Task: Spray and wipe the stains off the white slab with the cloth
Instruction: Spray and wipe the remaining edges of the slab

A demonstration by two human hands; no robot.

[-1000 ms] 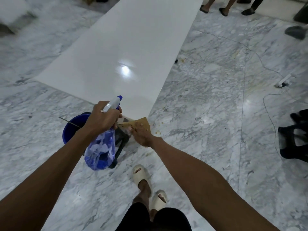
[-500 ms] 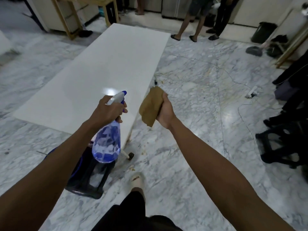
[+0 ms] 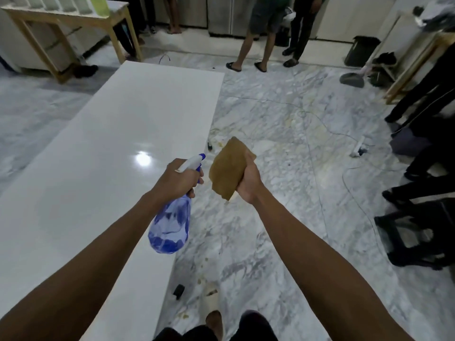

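Note:
A long glossy white slab [image 3: 105,148] lies flat on the left, running away from me, with a light reflection on it. My left hand [image 3: 178,179] grips a blue translucent spray bottle [image 3: 171,225] by its white trigger head, held over the slab's right edge with the nozzle pointing forward. My right hand [image 3: 248,182] holds a folded brown cloth [image 3: 229,167] up in the air, just right of the bottle and over the marble floor. No stains show clearly on the slab.
Grey marble floor [image 3: 283,217] with yellowish spots lies to the right. A cable and power strip [image 3: 358,148] cross it. Several people's legs [image 3: 256,38] stand at the back. Black stools [image 3: 418,232] sit at right, a wooden table [image 3: 64,23] at back left, a small black wheel [image 3: 178,290] below.
I have stood up from the bucket and stool and moved along the slab's right side. Both hands rose, the right lifting the cloth off the stool into the air.

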